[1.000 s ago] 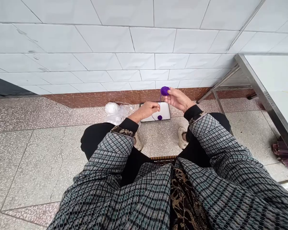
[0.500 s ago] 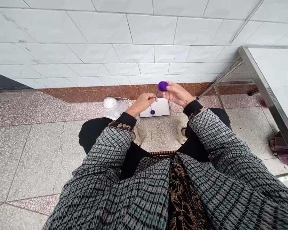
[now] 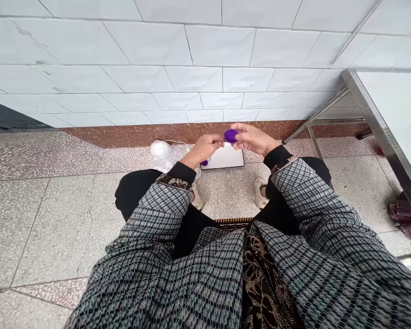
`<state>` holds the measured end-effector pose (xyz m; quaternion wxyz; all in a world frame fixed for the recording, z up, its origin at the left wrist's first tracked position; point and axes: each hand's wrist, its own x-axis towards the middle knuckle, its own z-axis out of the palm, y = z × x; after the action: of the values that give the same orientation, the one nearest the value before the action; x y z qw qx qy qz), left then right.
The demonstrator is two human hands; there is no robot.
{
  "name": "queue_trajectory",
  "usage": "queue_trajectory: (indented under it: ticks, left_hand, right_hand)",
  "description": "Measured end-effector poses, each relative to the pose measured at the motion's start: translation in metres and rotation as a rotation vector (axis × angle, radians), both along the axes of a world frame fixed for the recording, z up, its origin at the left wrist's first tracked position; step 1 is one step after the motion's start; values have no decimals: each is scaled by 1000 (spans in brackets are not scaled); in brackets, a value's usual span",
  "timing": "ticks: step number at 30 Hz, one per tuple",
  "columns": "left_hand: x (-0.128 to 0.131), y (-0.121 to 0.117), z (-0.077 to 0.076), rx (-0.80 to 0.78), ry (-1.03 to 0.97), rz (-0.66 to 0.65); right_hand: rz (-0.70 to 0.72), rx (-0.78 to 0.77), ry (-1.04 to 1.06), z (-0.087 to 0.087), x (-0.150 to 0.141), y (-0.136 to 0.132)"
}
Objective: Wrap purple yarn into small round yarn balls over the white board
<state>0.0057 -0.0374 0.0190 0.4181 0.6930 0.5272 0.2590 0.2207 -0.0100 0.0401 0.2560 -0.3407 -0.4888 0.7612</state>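
Note:
My right hand [image 3: 252, 139] grips a small ball of purple yarn [image 3: 230, 135] by its right side, in front of the wall's base. Just left of it, my left hand [image 3: 205, 148] is closed, pinching the purple strand close to the ball. Below my left hand, a second, smaller purple yarn ball [image 3: 204, 162] lies at the left edge of a white tray-like board [image 3: 228, 157] with a dark rim. My fingers hide part of the board and most of the strand.
White yarn [image 3: 160, 149] and clear plastic [image 3: 166, 160] lie on the floor left of the board. A metal-framed table [image 3: 373, 105] stands at the right, with purplish cloth [image 3: 406, 217] beneath it. The tiled wall [image 3: 205, 82] rises straight ahead. My shoes flank the floor before me.
The purple ball in my right hand has come down and closer to my left hand, so less strand shows between them. The smaller ball has shifted left on the board.

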Motion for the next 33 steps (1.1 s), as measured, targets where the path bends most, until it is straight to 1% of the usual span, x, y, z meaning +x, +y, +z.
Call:
queue_trajectory:
  ticks: [2, 4, 6, 8, 10, 11, 12, 13, 14, 15, 16, 17, 18, 19, 20, 22, 24, 25, 26, 27, 29, 31, 32, 33]
  left_hand:
    - [6, -5, 0, -39, 6, -116]
    - [12, -10, 3, -64, -4, -265]
    - [16, -14, 5, -63, -16, -364]
    - [15, -15, 7, -39, -19, -398]
    - [11, -13, 6, -3, -9, -372]
    - [8, -11, 5, 17, -1, -342]
    - [5, -8, 3, 39, 6, -304]
    - [2, -5, 1, 60, 12, -255]
    - [-1, -3, -1, 76, 18, -201]
    - [-3, 0, -3, 84, 24, -141]
    - [-3, 2, -4, 80, 33, -80]
    - [-3, 3, -5, 66, 42, -27]
    - [-2, 2, -6, 46, 50, 8]
    - [0, 1, -5, 22, 53, 10]
    - [3, -1, -5, -2, 52, -24]
    - [8, -6, -3, -38, 32, -171]
    - [11, -11, 0, -49, 7, -317]
    - [10, -12, 1, -43, -4, -355]
    - [9, -12, 1, -28, -14, -358]
    - [7, -11, 2, -9, -23, -334]
    - [1, -7, 2, 43, -30, -229]
    - [-5, -2, 1, 85, -25, -101]
    - [-6, 0, 1, 93, -16, -46]
    - [-7, 2, 0, 90, -6, -4]
  right_hand:
    - [-157, -20, 104, 1, 0, 4]
    - [-244, -37, 113, -2, -2, 6]
    - [-270, -23, 12, -8, -7, 5]
    - [-250, 50, -183, -15, -12, 2]
    - [-166, 139, -404, -18, -13, -1]
    - [-89, 161, -486, -19, -12, -3]
    - [9, 159, -524, -18, -10, -4]
    - [112, 135, -513, -15, -8, -5]
    - [202, 96, -456, -12, -5, -5]
    - [253, 49, -367, -9, -3, -5]
    - [251, 3, -260, -5, -1, -5]
    - [197, -33, -155, -1, 0, -4]
    - [106, -58, -65, 2, 1, -2]
    - [-5, -74, 5, 4, 1, -1]
    - [-113, -83, 49, 5, 0, 1]
    - [-274, -91, 54, 3, -3, 4]
    - [-344, -80, -35, -3, -6, 6]
    - [-349, -51, -107, -6, -7, 6]
    - [-321, -6, -191, -9, -7, 5]
    - [-257, 45, -276, -11, -7, 4]
    - [-47, 117, -385, -11, -5, 0]
    - [145, 113, -338, -7, -3, -3]
    - [190, 88, -264, -5, -1, -4]
    - [196, 61, -176, -2, 0, -4]
